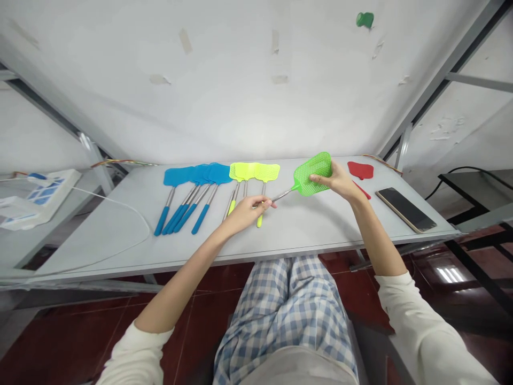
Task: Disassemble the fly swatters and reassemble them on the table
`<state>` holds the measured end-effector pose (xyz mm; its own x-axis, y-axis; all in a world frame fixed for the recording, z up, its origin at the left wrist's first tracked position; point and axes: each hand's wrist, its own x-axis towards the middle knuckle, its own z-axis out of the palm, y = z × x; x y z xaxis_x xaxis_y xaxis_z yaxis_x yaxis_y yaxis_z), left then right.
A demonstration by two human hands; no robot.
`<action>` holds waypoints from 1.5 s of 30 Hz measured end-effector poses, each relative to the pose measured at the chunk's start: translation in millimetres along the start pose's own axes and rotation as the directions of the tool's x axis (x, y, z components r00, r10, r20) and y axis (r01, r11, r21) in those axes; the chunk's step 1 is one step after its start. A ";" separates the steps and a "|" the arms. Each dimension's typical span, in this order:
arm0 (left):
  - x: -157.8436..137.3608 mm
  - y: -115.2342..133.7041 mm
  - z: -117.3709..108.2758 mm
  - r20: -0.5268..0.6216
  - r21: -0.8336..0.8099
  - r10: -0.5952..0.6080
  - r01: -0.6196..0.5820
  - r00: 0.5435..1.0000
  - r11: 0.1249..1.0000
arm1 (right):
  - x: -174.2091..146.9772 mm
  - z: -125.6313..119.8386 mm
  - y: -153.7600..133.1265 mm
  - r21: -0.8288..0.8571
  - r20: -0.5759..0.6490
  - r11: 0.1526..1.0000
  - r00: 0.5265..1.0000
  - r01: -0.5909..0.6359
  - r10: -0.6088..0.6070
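Flyswatter (pixel 297 186), likely light, flexible: hold by metal shaft (pixel 282 195), between left hand (pixel 248 211) fingertips, closed; right hand (pixel 341 182) pinches green head (pixel 311 169).

Left forearm (pixel 187 280) and right forearm (pixel 377 238) are being held forward; left hand (pixel 252 208) is being held pinched, right hand (pixel 340 182) thumb-inward.
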<state>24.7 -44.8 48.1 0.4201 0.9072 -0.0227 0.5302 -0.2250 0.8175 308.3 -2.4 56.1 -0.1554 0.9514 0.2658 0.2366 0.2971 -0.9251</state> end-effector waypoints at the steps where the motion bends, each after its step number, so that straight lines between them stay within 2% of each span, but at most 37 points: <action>1: 1.6 2.8 1.9 0.033 -0.056 -0.010 0.012 0.999 0.998 | 1.2 -5.8 -1.4 -0.013 0.015 1.000 1.000 -0.003 0.003; 3: 4.9 9.0 6.3 0.101 -0.165 -0.046 0.062 0.994 0.984 | 3.6 -18.1 -2.7 -0.064 0.040 0.998 0.999 0.006 -0.004; 5: 9.9 14.0 13.4 0.154 -0.277 -0.104 0.144 0.983 0.950 | 6.7 -30.4 0.1 -0.125 -0.015 0.991 0.999 0.043 -0.046; 7: 18.4 15.5 24.3 0.171 -0.391 -0.167 0.222 0.971 0.893 | 10.4 -41.4 8.8 -0.218 -0.198 0.972 0.971 0.088 -0.132; 9: 30.4 12.5 37.4 0.126 -0.457 -0.224 0.257 0.966 0.852 | 12.9 -49.2 22.5 -0.318 -0.381 0.944 0.901 0.084 -0.209; 10: 37.3 9.7 43.9 0.085 -0.452 -0.243 0.255 0.966 0.855 | 13.1 -51.2 30.2 -0.354 -0.426 0.933 0.876 0.066 -0.223; 11: 44.2 6.2 50.0 0.045 -0.427 -0.255 0.249 0.966 0.869 | 12.2 -51.6 37.8 -0.377 -0.437 0.925 0.872 0.045 -0.220; 15: 63.9 -6.7 66.7 -0.059 -0.295 -0.255 0.227 0.965 0.928 | 1.4 -36.8 60.6 -0.401 -0.286 0.916 0.948 0.018 -0.144; 20: 54.7 -6.1 73.5 -0.178 -0.095 -0.200 0.185 0.964 0.978 | -6.0 13.0 67.5 -0.452 -0.028 0.890 0.996 0.068 -0.090; 22: 42.4 -7.2 66.4 -0.214 -0.007 -0.129 0.130 0.968 0.991 | -5.4 35.3 65.0 -0.486 0.088 0.864 0.991 0.129 -0.098; 24: 28.6 -16.6 49.3 -0.246 0.099 -0.030 0.056 0.969 0.993 | -4.1 50.3 61.6 -0.533 0.186 0.821 0.975 0.204 -0.121; 26: 15.6 -36.0 23.9 -0.315 0.244 0.053 0.027 0.948 0.969 | -2.4 50.2 60.5 -0.597 0.221 0.764 0.966 0.246 -0.138; 27: 9.8 -48.2 10.2 -0.410 0.305 0.039 0.097 0.911 0.947 | -1.2 43.1 61.6 -0.635 0.208 0.733 0.968 0.243 -0.140; 28: 4.5 -60.8 -2.9 -0.475 0.331 -0.014 0.193 0.880 0.924 | 0.1 31.2 64.1 -0.679 0.178 0.700 0.975 0.221 -0.135; 29: -0.1 -72.8 -14.2 -0.473 0.331 -0.076 0.257 0.878 0.908 | 1.5 15.2 68.1 -0.726 0.131 0.664 0.984 0.178 -0.120; 30: -4.1 -83.4 -23.2 -0.444 0.325 -0.116 0.280 0.889 0.903 | 2.8 -3.7 73.1 -0.777 0.070 0.620 0.993 0.112 -0.092; 32: -9.8 -98.1 -33.4 -0.372 0.327 -0.143 0.274 0.917 0.905 | 4.0 -44.6 85.0 -0.855 -0.122 0.509 0.993 -0.103 -0.003; 33: -11.6 -102.2 -35.4 -0.351 0.333 -0.135 0.258 0.927 0.907 | 3.6 -63.3 90.7 -0.867 -0.233 0.441 0.971 -0.232 0.052; 35: -13.6 -105.2 -36.4 -0.347 0.346 -0.121 0.248 0.930 0.905 | 0.5 -91.0 100.1 -0.857 -0.378 0.323 0.916 -0.402 0.136; 37: -14.7 -104.9 -37.5 -0.346 0.349 -0.130 0.256 0.929 0.901 | -4.8 -102.5 106.1 -0.862 -0.422 0.224 0.888 -0.455 0.182; 39: -15.8 -104.1 -40.5 -0.328 0.359 -0.130 0.251 0.936 0.899 | -10.1 -100.8 109.8 -0.886 -0.411 0.160 0.897 -0.436 0.166; 40: -16.2 -104.1 -42.7 -0.313 0.374 -0.121 0.240 0.942 0.896 | -12.0 -97.2 110.9 -0.898 -0.395 0.149 0.908 -0.414 0.138; 42: -16.4 -104.7 -47.9 -0.282 0.406 -0.103 0.216 0.954 0.888 | -13.4 -88.7 111.7 -0.920 -0.338 0.177 0.937 -0.349 0.094; 45: -14.4 -107.5 -57.0 -0.235 0.412 -0.126 0.216 0.964 0.885 | -10.6 -78.0 107.8 -0.928 -0.173 0.324 0.983 -0.184 0.065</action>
<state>-80.3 -13.4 -6.7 0.1649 0.9863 0.0102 0.8634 -0.1494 0.4820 410.3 25.8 -25.3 0.0282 0.9683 0.2484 0.9953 -0.0042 -0.0968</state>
